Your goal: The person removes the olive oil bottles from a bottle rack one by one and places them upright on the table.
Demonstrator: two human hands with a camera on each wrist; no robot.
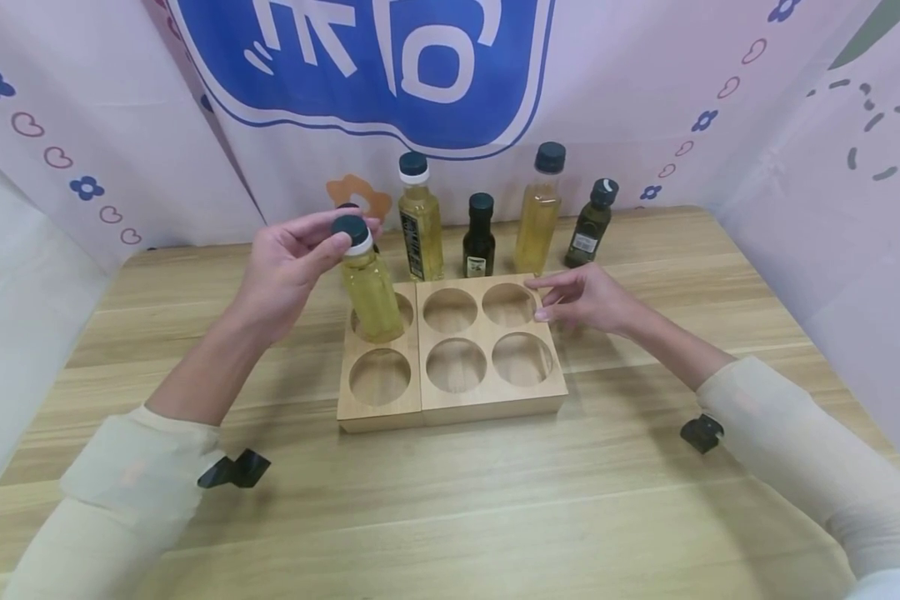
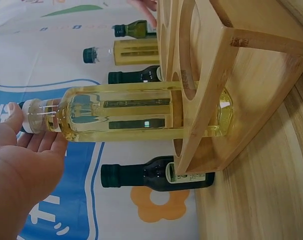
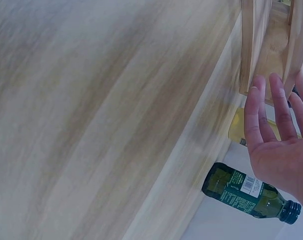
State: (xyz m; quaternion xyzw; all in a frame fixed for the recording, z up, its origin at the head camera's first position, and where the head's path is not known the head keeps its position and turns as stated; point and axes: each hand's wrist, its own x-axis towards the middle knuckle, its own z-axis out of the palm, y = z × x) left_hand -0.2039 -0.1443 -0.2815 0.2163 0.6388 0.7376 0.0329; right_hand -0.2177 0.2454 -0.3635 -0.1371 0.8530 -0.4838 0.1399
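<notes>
In the head view my left hand (image 1: 288,267) pinches a clear bottle of yellow oil (image 1: 375,296) by its dark green cap and white collar. The bottle tilts slightly over the back-left hole of a light wooden rack (image 1: 495,408). From the left wrist view, the base of the oil bottle (image 2: 136,112) reaches through the hole into the rack, below its top board. My right hand (image 1: 588,300) touches the rack's back-right corner with thumb and fingertips. Its fingers (image 3: 280,107) look extended and loosely bent in the right wrist view. The rack's other holes hold no bottles.
Behind the rack stand a yellow oil bottle (image 1: 420,225), a small dark bottle (image 1: 480,237), another yellow bottle (image 1: 540,221) and a green bottle (image 1: 591,225). A further dark bottle (image 2: 141,175) stands behind the held one. A printed cloth (image 1: 607,92) hangs behind the wooden table (image 1: 450,508).
</notes>
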